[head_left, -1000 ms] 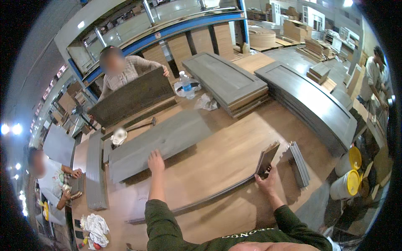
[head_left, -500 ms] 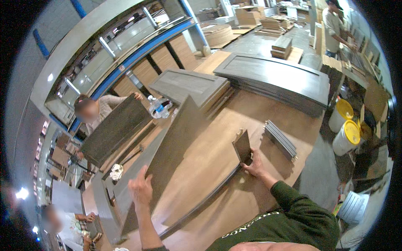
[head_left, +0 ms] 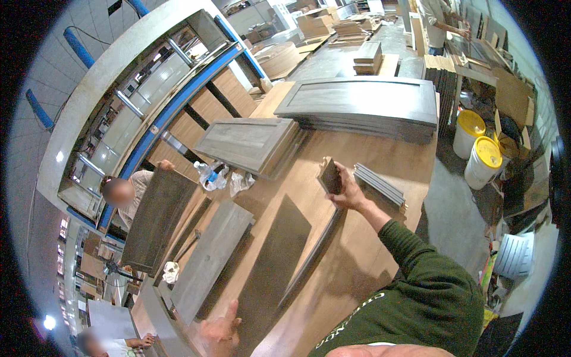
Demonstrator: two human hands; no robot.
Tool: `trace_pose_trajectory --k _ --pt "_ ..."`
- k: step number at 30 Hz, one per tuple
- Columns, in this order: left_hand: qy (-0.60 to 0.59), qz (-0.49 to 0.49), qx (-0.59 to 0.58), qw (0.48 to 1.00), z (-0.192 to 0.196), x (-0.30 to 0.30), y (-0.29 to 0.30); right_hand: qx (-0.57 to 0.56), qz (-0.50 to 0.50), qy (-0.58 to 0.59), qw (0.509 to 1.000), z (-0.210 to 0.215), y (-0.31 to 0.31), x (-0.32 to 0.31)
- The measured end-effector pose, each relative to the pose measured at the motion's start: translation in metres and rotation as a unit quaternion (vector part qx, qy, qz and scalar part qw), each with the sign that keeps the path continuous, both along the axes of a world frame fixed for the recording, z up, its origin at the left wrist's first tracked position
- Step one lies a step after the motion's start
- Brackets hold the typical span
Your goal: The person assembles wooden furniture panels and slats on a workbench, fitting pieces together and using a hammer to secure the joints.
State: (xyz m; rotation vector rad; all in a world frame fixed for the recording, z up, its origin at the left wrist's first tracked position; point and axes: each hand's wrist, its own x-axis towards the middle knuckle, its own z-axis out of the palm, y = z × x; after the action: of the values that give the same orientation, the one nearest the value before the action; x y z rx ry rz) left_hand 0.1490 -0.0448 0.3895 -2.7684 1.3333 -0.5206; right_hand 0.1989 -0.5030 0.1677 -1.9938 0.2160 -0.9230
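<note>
My right hand [head_left: 350, 191] grips a bundle of short dark wooden rails [head_left: 328, 176] with shaped ends, tilted up above the table. Below it, a long narrow dark strip [head_left: 315, 256] runs toward me along the table. A thin dark flat panel [head_left: 276, 262] lies to the left of that strip. At the near edge, beside the panel's lower end, is my left hand [head_left: 221, 332], blurred, its index finger stretched out and nothing visible in it. Several grey rails [head_left: 380, 184] lie side by side just right of my right hand.
Framed grey doors [head_left: 363, 107] are stacked at the far side, with another pile [head_left: 247, 140] left of them. A grey board [head_left: 214, 256], bottle [head_left: 208, 174] and hammer [head_left: 189, 247] lie leftward. Across the table a co-worker holds a dark panel [head_left: 157, 220]. Yellow-lidded buckets [head_left: 483, 160] stand right.
The thin panel, raised on edge by my left hand, now lies flat. My left hand has moved down toward me. My right hand has lifted the short rails off the table.
</note>
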Motion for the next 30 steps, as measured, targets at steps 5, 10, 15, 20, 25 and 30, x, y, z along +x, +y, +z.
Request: trace_pose_trajectory --k 5,10,15,20,25,30 --pt "0.035 -0.022 0.017 0.999 -0.013 0.011 -0.031 -0.029 0.002 -0.096 0.995 0.064 0.001 -0.016" --pt "0.027 -0.053 -0.008 0.998 -0.026 0.033 -0.058 -0.103 0.04 -0.05 0.993 0.084 -0.006 -0.022" --pt "0.017 -0.043 0.024 0.999 -0.036 0.042 -0.07 -0.119 0.022 -0.05 0.991 0.084 -0.008 -0.02" --pt "0.029 -0.078 -0.023 0.996 -0.042 0.044 -0.07 -0.097 0.014 -0.055 0.994 0.08 -0.006 -0.017" --pt "0.009 -0.084 -0.04 0.996 -0.048 0.053 -0.064 -0.083 0.023 -0.065 0.994 0.084 0.002 -0.017" --pt "-0.009 -0.13 0.007 0.991 -0.05 0.061 -0.08 -0.074 0.012 -0.072 0.995 0.065 -0.014 -0.018"
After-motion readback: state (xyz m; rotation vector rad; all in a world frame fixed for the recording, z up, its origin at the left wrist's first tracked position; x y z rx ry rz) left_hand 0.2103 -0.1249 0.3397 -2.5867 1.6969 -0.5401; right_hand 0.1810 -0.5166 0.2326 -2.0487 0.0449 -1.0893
